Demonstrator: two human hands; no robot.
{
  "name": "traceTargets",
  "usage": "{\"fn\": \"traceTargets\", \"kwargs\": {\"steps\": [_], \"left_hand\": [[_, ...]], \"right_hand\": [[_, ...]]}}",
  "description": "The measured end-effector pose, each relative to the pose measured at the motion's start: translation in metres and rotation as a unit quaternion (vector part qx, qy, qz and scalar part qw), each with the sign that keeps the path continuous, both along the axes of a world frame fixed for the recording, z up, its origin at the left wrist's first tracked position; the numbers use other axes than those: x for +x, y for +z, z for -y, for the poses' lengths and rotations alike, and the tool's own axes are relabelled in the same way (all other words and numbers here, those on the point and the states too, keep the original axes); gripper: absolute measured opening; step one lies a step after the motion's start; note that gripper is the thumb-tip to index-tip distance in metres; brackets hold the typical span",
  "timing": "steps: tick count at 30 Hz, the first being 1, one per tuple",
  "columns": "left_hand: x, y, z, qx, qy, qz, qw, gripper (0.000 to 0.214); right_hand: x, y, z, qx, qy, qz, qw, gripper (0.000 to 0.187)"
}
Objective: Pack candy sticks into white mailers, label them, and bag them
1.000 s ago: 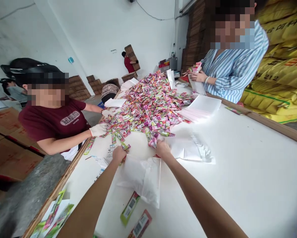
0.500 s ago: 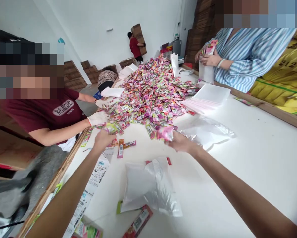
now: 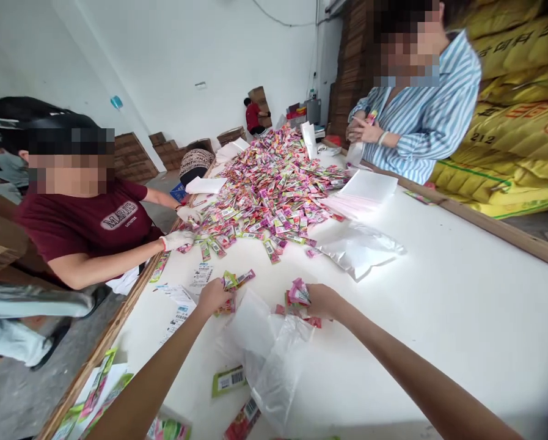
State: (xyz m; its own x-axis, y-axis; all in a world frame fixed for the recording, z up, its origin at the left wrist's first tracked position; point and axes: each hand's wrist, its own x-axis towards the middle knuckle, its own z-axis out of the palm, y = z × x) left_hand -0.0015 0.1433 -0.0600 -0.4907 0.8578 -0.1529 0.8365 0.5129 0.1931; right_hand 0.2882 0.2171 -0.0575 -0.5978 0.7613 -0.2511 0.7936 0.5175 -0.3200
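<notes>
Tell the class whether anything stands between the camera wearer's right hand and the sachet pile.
Nothing visible does: the right hand, holding sachets, has an unblocked line to the near edge of the pile. A plastic bag lies just right of that line, not across it.

On my feed, the sachet pile [image 3: 274, 183] at twelve o'clock mixes pink, purple, red and lime green. I see a white tabletop [image 3: 438, 293] and, at six o'clock, a bag [image 3: 276, 354] of translucent white. At two o'clock, the shirt [image 3: 434, 122] is striped blue and white; yellow sacks [image 3: 516, 122] there carry black and red characters. The T-shirt [image 3: 81, 220] at nine is maroon with pale print.
</notes>
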Motion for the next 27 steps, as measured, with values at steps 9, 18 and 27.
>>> {"fn": "traceTargets", "kwargs": {"steps": [9, 18, 27], "left_hand": [[-0.009, 0.016, 0.016, 0.077, 0.107, 0.197, 0.972, 0.014], [-0.010, 0.034, -0.042, 0.205, 0.080, 0.255, 0.942, 0.021], [-0.036, 0.052, -0.182, 0.250, 0.025, 0.177, 0.951, 0.032]], "right_hand": [[0.012, -0.009, 0.006, 0.059, -0.025, -0.074, 0.995, 0.018], [-0.027, 0.004, -0.064, 0.044, -0.135, -0.195, 0.970, 0.025], [-0.022, 0.020, -0.194, 0.114, -0.289, -0.244, 0.918, 0.031]]}}
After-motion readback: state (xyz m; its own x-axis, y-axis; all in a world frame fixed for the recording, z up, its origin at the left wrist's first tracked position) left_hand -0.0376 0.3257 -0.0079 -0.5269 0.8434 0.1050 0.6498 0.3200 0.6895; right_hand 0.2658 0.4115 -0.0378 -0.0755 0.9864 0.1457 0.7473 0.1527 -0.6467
